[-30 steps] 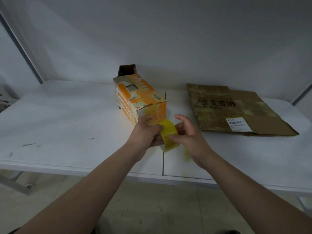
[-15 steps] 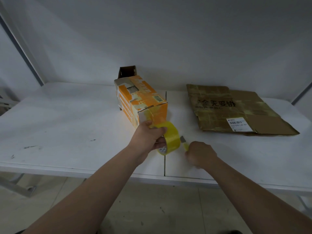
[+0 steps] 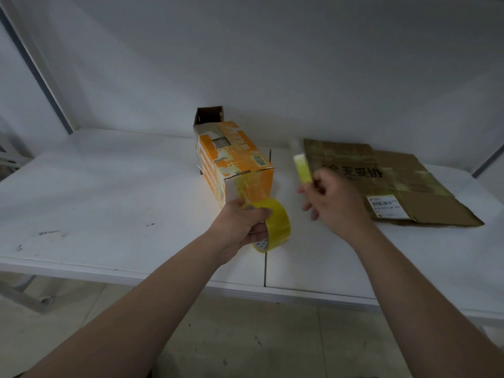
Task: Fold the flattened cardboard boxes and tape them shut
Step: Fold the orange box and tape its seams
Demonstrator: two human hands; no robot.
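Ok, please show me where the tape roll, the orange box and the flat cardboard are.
tape roll (image 3: 276,220), head view, yellow outer band.
orange box (image 3: 242,158), head view, top face.
flat cardboard (image 3: 431,205), head view, bare brown flap.

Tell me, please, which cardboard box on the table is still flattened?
The brown cardboard box with black lettering and a white label, on the right; the orange-and-white cardboard box stands folded up.
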